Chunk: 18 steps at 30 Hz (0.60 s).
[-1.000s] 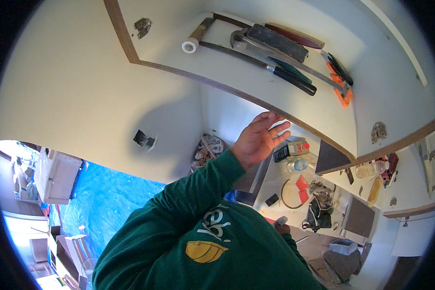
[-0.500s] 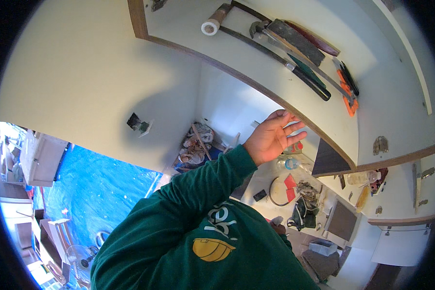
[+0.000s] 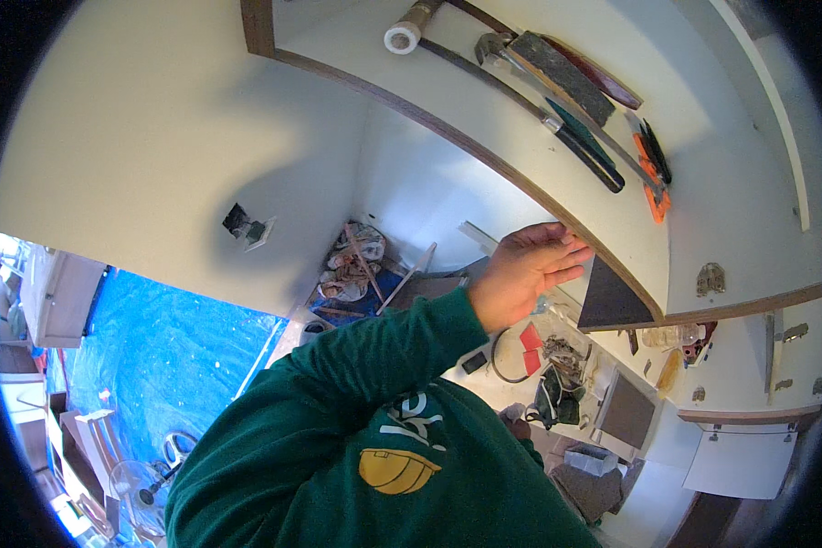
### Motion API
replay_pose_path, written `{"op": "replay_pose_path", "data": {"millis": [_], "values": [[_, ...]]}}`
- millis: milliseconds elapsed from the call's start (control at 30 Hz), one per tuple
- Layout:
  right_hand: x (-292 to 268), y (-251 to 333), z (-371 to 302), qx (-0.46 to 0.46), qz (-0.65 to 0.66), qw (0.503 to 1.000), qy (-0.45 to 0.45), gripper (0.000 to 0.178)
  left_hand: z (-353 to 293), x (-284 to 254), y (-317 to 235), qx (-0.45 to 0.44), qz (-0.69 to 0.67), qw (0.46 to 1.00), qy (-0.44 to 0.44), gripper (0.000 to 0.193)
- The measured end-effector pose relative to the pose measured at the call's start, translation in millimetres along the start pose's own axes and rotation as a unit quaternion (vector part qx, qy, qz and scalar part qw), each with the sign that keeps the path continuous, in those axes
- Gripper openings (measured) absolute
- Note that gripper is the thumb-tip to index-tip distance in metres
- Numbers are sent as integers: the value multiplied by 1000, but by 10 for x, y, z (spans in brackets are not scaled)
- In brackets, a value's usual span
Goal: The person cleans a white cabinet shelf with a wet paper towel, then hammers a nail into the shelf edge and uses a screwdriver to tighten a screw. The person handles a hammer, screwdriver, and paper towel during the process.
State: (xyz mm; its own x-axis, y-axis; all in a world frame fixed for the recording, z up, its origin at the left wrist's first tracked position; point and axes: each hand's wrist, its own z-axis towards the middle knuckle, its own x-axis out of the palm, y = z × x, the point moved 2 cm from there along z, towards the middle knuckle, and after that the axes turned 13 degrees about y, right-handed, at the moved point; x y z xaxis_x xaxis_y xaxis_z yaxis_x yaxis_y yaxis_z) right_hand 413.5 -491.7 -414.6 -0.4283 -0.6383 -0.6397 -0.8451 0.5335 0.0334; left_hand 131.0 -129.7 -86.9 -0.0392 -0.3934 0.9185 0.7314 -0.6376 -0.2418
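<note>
My left hand [image 3: 532, 272], in a green sleeve, is raised at the wooden front edge of a white shelf [image 3: 484, 119]. Its fingers are stretched out with nothing visible in them, and the fingertips meet the edge; exact contact is hard to tell. On the shelf lie a claw hammer [image 3: 491, 46], a dark grey block [image 3: 564, 77], a long tool with a black handle [image 3: 586, 155], orange-handled pliers [image 3: 653, 194] and a wooden-handled tool with a white end [image 3: 402, 38]. My right hand [image 3: 518, 424] shows only partly beside my torso, its fingers hidden.
A wall opening with an uncovered fitting [image 3: 248, 226] is at the left. Blue sheeting [image 3: 178, 347] covers the floor there, near a fan [image 3: 137, 489]. Below the shelf, a counter holds red pieces [image 3: 531, 349], a dark bag [image 3: 557, 397] and a phone-like black object [image 3: 474, 363].
My left hand has shifted slightly right and down in the picture, and its spread fingers have drawn together at the shelf edge. The view has shifted slightly; the shelf tools stay put.
</note>
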Motion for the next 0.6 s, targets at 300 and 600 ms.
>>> {"op": "replay_pose_path", "data": {"millis": [300,600], "values": [[137,32,130,74,120,990,-13,71,-404,340,-517,83,64,994,-39,37],[-630,1026,-195,-124,295,942,-99,45,-331,372,-400,68,59,993,-72,41]]}}
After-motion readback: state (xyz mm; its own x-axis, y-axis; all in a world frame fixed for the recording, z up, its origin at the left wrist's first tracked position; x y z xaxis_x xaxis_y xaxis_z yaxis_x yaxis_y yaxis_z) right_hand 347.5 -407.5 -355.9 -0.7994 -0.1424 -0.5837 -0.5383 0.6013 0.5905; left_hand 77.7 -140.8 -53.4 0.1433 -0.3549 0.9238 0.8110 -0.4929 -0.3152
